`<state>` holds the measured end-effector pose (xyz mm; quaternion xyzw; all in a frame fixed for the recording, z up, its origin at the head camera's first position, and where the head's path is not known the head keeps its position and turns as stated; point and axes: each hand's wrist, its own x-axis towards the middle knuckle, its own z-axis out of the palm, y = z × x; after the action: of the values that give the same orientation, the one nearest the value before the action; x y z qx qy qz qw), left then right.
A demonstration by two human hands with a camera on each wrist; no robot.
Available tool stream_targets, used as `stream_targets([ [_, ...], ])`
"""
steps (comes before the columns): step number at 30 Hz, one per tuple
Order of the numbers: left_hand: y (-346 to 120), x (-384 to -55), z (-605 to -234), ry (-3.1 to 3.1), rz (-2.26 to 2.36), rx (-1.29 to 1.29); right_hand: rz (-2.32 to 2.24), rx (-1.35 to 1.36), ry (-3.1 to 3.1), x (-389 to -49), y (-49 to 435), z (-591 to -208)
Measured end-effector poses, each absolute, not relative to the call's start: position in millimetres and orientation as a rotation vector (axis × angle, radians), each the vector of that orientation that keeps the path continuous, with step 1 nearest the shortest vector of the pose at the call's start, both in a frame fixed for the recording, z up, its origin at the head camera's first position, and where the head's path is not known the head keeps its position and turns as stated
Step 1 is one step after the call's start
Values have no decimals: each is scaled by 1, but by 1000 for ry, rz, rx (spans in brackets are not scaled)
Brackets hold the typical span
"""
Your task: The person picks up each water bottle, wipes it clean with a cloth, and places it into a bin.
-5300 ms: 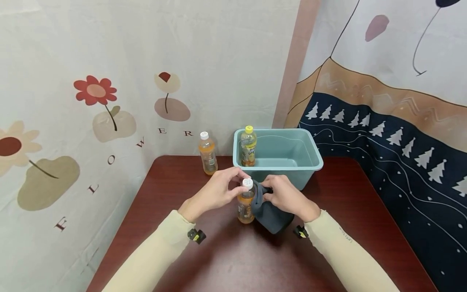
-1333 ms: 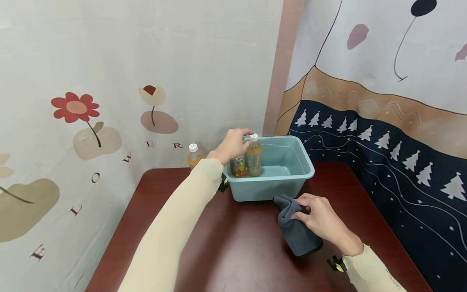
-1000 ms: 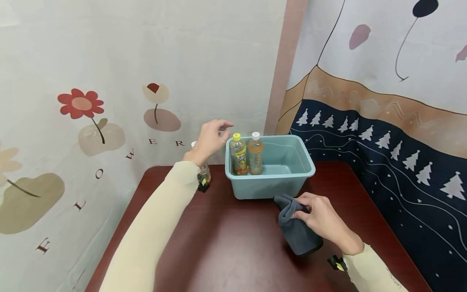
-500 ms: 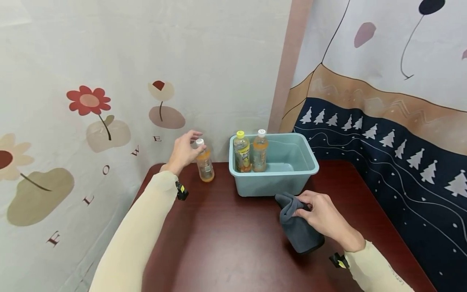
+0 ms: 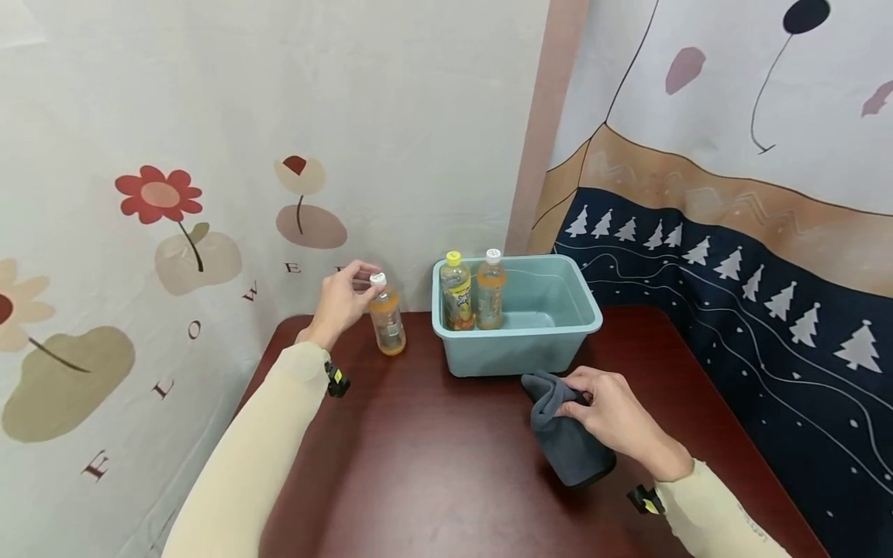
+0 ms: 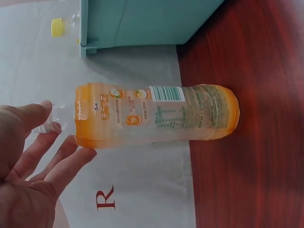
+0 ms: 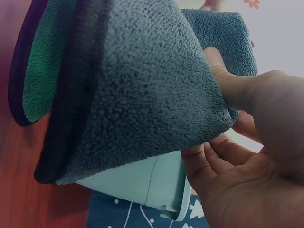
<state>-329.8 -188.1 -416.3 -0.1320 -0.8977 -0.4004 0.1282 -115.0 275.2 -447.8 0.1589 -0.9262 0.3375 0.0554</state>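
Note:
On the left, my left hand pinches the white-capped top of a plastic bottle with orange bands. In the left wrist view the thumb and a fingertip meet at the cap of this upright bottle; whether its base touches the table, I cannot tell. My right hand grips a folded dark grey cloth above the table, right of centre. Up close in the right wrist view, the cloth has a black border and a green inner face; thumb and fingers clamp its fold.
A light blue-green tub stands at the back of the dark red table. Inside at its left are a yellow-capped bottle and a white-capped bottle. Printed curtains hang behind the table.
A white-capped bottle went from the front of the table into the tub, and the left hand let go. That hand moved left to the other bottle's cap. The right hand still holds the cloth.

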Motion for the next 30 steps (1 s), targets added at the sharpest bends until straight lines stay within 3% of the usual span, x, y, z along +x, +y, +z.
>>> stream_targets([
  [30, -145, -230, -427, -2578, -1169, -750, 1080, 546, -2731, -130, 257, -452],
])
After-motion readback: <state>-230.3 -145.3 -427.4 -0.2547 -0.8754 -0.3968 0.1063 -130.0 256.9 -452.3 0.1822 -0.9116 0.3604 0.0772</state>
